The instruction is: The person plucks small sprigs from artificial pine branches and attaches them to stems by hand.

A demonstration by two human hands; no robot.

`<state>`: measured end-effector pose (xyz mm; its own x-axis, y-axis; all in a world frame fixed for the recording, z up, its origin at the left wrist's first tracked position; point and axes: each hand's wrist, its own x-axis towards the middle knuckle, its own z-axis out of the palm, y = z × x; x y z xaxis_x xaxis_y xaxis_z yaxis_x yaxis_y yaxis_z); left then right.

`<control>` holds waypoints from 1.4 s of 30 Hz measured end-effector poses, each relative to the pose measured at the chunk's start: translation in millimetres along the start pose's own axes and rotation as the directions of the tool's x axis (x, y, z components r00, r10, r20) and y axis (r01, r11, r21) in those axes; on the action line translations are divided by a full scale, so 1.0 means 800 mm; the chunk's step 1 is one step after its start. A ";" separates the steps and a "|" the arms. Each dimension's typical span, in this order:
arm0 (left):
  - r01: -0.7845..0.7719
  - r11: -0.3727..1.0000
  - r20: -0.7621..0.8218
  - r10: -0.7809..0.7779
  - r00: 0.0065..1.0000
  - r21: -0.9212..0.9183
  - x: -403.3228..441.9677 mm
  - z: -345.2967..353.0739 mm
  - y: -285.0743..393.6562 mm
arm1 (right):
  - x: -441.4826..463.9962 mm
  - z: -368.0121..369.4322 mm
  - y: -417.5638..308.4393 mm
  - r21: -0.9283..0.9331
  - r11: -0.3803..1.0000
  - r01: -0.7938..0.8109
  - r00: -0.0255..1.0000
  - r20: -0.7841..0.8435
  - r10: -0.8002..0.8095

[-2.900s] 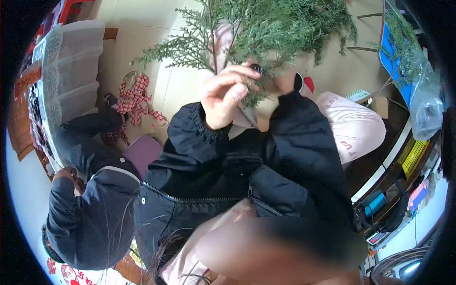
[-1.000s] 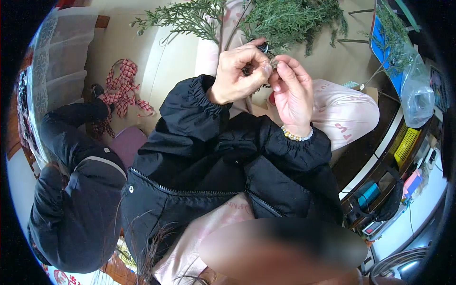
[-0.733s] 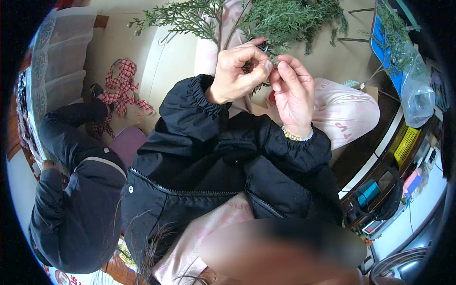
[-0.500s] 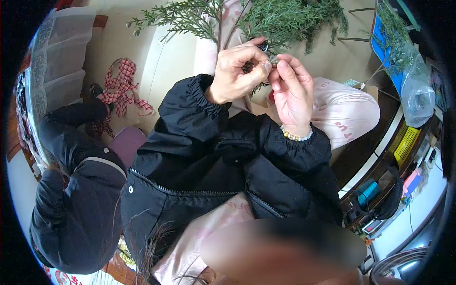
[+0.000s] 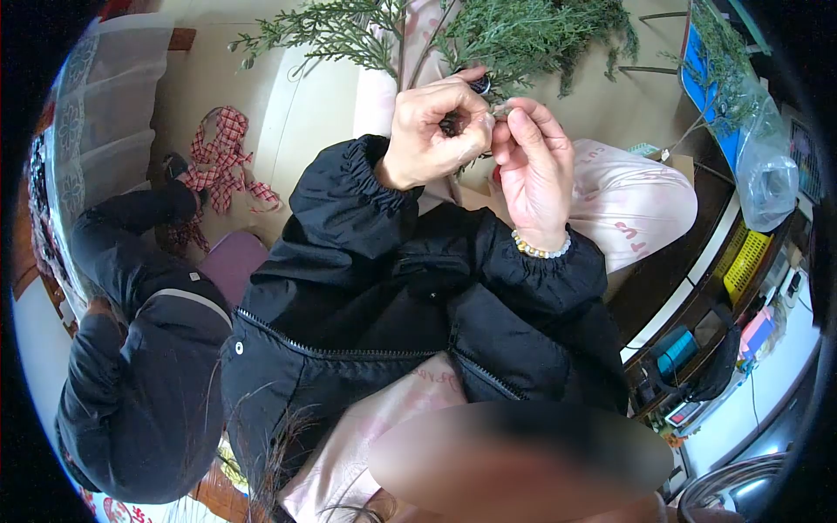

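Note:
My left hand [image 5: 429, 132] is closed, its thumb and index finger pinching a small greyish-green piece [image 5: 500, 111]. From the other side, the fingertips of my right hand [image 5: 540, 166] close on the same piece, palm partly showing, a beaded bracelet at the wrist. A small dark round item [image 5: 479, 84] sits against a finger of my left hand; what it is cannot be made out. Just beyond the hands, a leafy green branch [image 5: 349, 37] and a dense green bunch [image 5: 540, 39] lie over my pink-clad leg, with thin stems running towards my hands.
At the left, a person [image 5: 148, 375] in dark clothes sits beside a lace-covered table [image 5: 109, 113]. Red checked cloth [image 5: 225, 157] lies on the floor. At the right are a blue board [image 5: 697, 65] with greenery, a clear plastic bag [image 5: 767, 170] and a yellow basket [image 5: 747, 266].
Both hands have come together at the small piece since the earliest frame, where my left hand was among the foliage. The view has shifted, and the greenery now appears higher up.

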<state>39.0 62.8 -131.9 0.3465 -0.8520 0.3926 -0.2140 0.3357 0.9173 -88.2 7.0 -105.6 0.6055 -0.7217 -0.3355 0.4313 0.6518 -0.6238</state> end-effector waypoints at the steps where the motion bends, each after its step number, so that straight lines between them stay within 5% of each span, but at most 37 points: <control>1: 0.002 1.000 0.002 -0.002 1.000 0.002 0.000 0.000 0.000 | 0.000 0.001 0.000 0.000 1.000 0.001 1.000 -0.008 -0.001; 19: -0.004 1.000 -0.088 0.004 0.996 0.005 0.000 0.007 -0.004 | -0.001 -0.006 0.001 -0.012 0.999 0.041 0.998 0.045 -0.040; 42: -0.046 0.994 0.013 0.045 0.999 0.097 0.004 0.007 0.003 | -0.002 -0.012 -0.015 -0.035 0.999 -0.037 0.999 0.014 0.037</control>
<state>34.9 58.5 -129.0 0.3249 -0.8410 0.4327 -0.3170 0.3342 0.8876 -100.9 -2.3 -104.3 0.6304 -0.6935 -0.3489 0.3848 0.6695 -0.6354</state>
